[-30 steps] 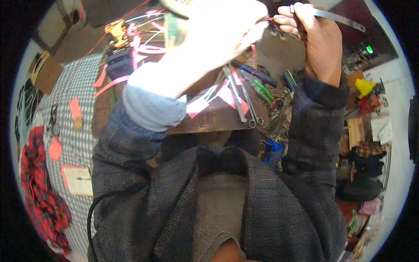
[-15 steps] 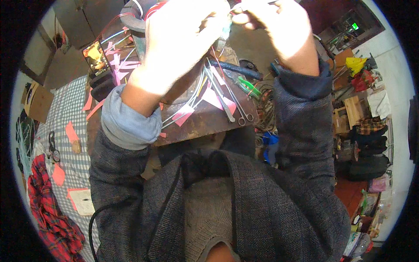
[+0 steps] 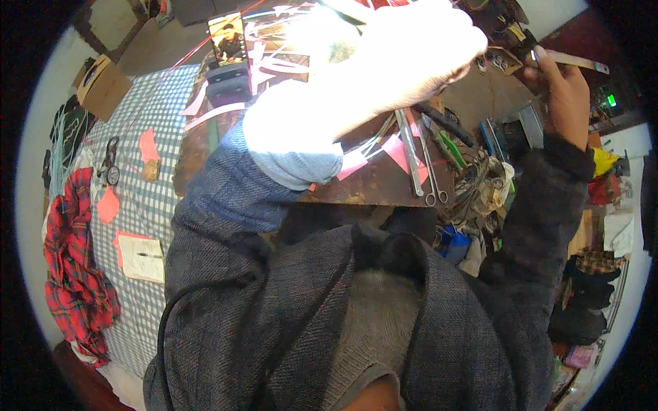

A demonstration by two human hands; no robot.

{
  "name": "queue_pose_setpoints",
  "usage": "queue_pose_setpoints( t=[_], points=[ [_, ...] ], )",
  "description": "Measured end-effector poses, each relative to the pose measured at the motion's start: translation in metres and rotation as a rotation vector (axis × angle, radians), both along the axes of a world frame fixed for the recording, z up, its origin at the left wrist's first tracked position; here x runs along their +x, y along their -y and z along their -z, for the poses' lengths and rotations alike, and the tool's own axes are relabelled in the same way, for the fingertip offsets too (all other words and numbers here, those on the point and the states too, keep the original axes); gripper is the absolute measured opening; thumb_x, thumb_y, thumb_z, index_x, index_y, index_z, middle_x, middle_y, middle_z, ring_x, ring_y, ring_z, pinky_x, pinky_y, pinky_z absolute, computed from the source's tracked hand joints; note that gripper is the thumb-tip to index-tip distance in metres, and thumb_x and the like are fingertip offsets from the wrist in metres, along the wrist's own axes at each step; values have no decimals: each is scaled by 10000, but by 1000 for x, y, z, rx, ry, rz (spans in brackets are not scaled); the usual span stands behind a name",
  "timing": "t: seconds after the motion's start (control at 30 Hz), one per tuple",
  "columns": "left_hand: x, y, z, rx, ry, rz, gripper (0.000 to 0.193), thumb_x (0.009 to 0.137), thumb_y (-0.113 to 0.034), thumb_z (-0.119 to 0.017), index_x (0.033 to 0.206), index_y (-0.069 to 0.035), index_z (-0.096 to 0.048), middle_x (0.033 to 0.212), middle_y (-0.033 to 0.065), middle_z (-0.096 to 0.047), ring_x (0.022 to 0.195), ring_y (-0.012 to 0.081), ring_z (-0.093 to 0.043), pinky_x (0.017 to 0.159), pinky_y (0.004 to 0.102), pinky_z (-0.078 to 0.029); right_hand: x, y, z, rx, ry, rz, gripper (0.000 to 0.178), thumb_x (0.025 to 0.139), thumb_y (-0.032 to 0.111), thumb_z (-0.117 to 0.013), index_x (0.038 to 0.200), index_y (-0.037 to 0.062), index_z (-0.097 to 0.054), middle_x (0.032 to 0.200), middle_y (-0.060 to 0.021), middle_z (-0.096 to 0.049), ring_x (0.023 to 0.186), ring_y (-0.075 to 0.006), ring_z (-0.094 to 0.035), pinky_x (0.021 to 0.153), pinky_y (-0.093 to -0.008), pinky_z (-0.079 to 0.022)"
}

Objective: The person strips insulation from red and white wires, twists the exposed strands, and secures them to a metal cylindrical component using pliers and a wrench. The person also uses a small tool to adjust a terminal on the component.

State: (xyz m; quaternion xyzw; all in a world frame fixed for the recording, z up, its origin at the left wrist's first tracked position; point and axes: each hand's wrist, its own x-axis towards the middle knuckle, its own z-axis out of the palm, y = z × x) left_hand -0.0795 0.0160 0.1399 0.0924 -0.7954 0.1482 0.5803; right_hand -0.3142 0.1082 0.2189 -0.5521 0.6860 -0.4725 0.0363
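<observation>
My left hand (image 3: 418, 51) is over the work table (image 3: 384, 195), bleached by bright light. Its fingers look curled closed; what they hold, if anything, is hidden. Out to the far right, my right hand (image 3: 567, 99) pinches a narrow, flat pale strip (image 3: 579, 62) with a darker end, whose kind I cannot make out. Below my left hand lie long metal tweezers (image 3: 410, 157) and ring-handled forceps (image 3: 432, 164). Beside them are pink paper tags (image 3: 395, 152) and thin pale tubes or wires (image 3: 370, 146).
A phone (image 3: 228, 40) stands in a dark holder (image 3: 228, 83) at the table's far left. A checked cloth (image 3: 137, 205) carries a notebook (image 3: 142, 257), a watch (image 3: 112, 175) and a red plaid garment (image 3: 72, 253). Tangled cables (image 3: 480, 185) lie right of the table.
My right hand has moved away from my left, out to the right, and now shows the pale strip. My left hand stays over the table; the whole view has shifted.
</observation>
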Motion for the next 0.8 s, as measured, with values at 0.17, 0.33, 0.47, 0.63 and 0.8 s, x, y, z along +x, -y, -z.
queue_pose_setpoints(
  t=[0.17, 0.33, 0.47, 0.63, 0.8],
  points=[
    [0, 0, 4, -39, 82, -23, 146, 834, -158, -605, 947, -68, -589, 858, 72, -529, 841, 241, -570, 796, 434, -469, 15, -4, 13, 131, 253, -226, 315, 931, 317, -738, 1034, 21, -702, 969, -82, -741, 806, -189, -688, 741, -337, -515],
    [0, -2, 2, -31, 47, 55, 116, 831, -135, -606, 924, -70, -581, 857, 73, -526, 829, 244, -562, 749, 397, -480, 24, 4, 5, 109, 60, -276, 320, 1015, 296, -652, 1126, -1, -694, 987, -88, -757, 850, -143, -716, 764, -276, -529],
    [0, 1, 2, -12, 65, 37, 91, 898, -161, -604, 910, -71, -602, 850, 71, -546, 831, 246, -567, 740, 391, -475, 27, -3, -13, 77, 178, -226, 376, 1031, 330, -622, 1181, -10, -675, 1035, -109, -766, 916, -170, -734, 815, -287, -548],
    [-12, 9, 19, 407, 110, 239, 146, 983, -307, -602, 986, -184, -680, 899, 54, -613, 912, 243, -597, 939, 653, -297, 50, -6, 4, 166, -25, -256, 125, 953, 77, -669, 892, -25, -632, 746, -86, -667, 687, -168, -665, 628, -292, -518],
    [-24, 13, 29, -74, 43, -406, 446, 923, -401, -651, 1293, -151, -645, 1230, 83, -644, 1178, 314, -584, 1124, 686, -201, 47, -1, 20, -302, -325, -562, 119, 923, 55, -675, 862, -20, -605, 734, -65, -613, 622, -159, -616, 602, -299, -503]
  ],
)
